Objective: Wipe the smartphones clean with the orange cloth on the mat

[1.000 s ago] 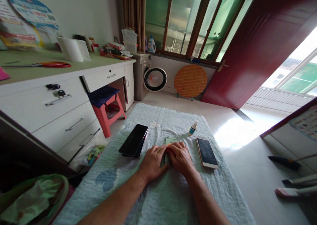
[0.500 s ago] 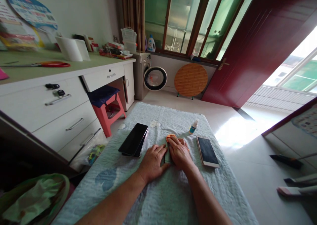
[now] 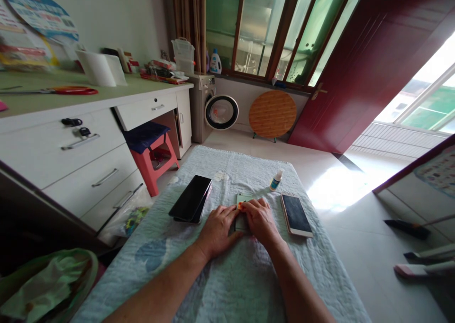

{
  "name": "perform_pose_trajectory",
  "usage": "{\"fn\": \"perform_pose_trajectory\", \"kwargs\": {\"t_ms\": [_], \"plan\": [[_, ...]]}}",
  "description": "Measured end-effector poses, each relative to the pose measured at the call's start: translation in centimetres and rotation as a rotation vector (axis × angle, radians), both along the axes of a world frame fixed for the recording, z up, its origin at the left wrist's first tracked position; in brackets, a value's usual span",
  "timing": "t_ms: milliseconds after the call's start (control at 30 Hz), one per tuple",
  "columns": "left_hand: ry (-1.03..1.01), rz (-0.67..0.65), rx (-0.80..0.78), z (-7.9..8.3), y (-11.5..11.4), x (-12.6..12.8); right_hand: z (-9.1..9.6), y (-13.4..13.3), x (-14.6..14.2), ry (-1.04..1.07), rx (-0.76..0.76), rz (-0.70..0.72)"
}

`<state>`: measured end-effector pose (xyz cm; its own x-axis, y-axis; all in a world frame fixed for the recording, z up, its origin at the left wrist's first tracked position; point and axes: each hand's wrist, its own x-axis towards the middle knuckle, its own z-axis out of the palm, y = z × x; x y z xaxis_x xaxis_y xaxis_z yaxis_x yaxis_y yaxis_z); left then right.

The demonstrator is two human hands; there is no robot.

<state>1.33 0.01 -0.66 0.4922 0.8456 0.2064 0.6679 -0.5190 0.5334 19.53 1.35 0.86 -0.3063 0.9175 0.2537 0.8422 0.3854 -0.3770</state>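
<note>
A pale green phone (image 3: 242,201) lies on the quilted cloth (image 3: 227,275) in front of me. My left hand (image 3: 216,229) rests against the phone's left edge, fingers curled round its side. My right hand (image 3: 260,221) lies over the phone with its fingers pressed down on a small orange thing (image 3: 241,206) that shows at its fingertips. A black phone (image 3: 191,204) lies to the left, on top of another one. To the right lies a gold-edged phone (image 3: 296,215), screen up. A small spray bottle (image 3: 276,180) lies beyond my right hand.
On the left stands a white desk (image 3: 88,124) with drawers, with a red stool (image 3: 152,152) under it. A green bag (image 3: 46,285) lies at bottom left. A washing machine (image 3: 213,107) and a round wooden board (image 3: 272,114) stand by the far wall. A red door (image 3: 369,67) is open at right.
My right hand slid away from me along the green phone with the orange thing, then came back towards me. The left hand stayed at the phone's left edge.
</note>
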Motion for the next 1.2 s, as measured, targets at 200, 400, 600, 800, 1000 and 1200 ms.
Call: {"fn": "perform_pose_trajectory", "kwargs": {"t_ms": [200, 400, 600, 800, 1000, 1200], "plan": [[0.006, -0.008, 0.007, 0.0, 0.1, 0.0, -0.2, -0.1, -0.2, -0.028, 0.003, -0.021], [0.036, 0.014, 0.014, -0.6, 0.3, 0.0, -0.5, 0.0, 0.3, -0.052, -0.008, -0.106], [0.053, 0.031, 0.013, -0.6, 0.2, 0.0, -1.0, 0.9, 0.9, -0.088, -0.003, -0.181], [0.047, 0.021, 0.006, -0.3, 0.2, 0.0, -0.7, 0.7, 0.4, -0.117, -0.022, -0.132], [0.011, -0.013, 0.019, -0.4, 0.3, 0.0, -0.3, -0.7, -0.5, -0.089, -0.002, -0.015], [0.045, 0.016, 0.020, -0.5, 0.2, 0.1, -1.0, 0.4, 0.2, -0.086, 0.010, -0.165]]}}
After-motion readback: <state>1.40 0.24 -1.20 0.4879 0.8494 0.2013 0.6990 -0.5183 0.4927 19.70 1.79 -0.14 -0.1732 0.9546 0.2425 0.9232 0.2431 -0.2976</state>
